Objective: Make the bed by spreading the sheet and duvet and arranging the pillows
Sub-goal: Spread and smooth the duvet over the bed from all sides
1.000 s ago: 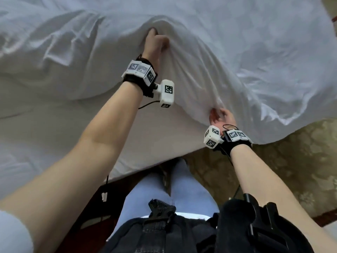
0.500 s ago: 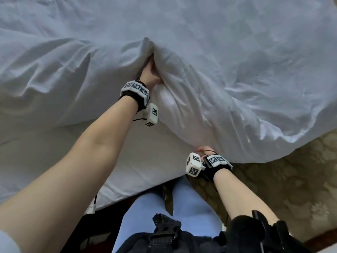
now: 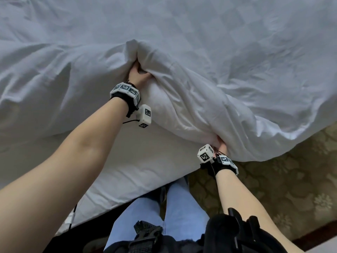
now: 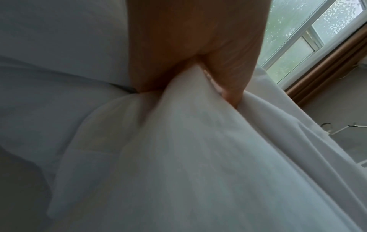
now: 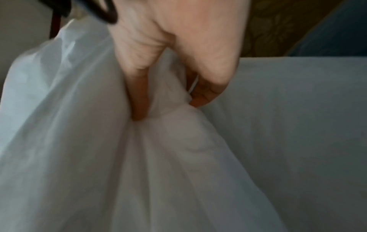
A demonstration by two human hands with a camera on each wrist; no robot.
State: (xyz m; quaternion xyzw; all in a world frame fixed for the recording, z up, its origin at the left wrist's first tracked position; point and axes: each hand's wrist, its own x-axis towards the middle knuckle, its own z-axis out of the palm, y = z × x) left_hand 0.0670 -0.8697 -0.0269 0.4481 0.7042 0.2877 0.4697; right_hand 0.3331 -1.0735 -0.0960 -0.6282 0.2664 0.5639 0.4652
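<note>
- Left hand (image 3: 139, 74) is gripping a bunched fold of the white duvet (image 3: 218, 73), well in from the bed's near edge; fabric is peaking up just past the knuckles.
- Left wrist view: thumb and fingers (image 4: 228, 73) are clamping the cloth ridge between them, tight pinch, nothing loose.
- Right hand (image 3: 221, 147) is holding the duvet's lower edge right at the bed's near edge, mostly buried under the fabric in the head view.
- Right wrist view is confirming it: fingers (image 5: 139, 100) are curling into the cloth and the thumb is pressing from the other side. Frame is blurry, so the exact finger count on the fabric is probably not readable.
- Duvet is covering most of the bed, rumpled, with one thick roll running between the two hands; its right part is hanging over the bed's near right corner above the patterned carpet (image 3: 291, 189).
- Sheet (image 3: 142, 161) is lying flat and exposed along the near edge, below the lifted duvet.
- Window (image 4: 309, 36) is showing in the left wrist view, beyond the duvet.
</note>
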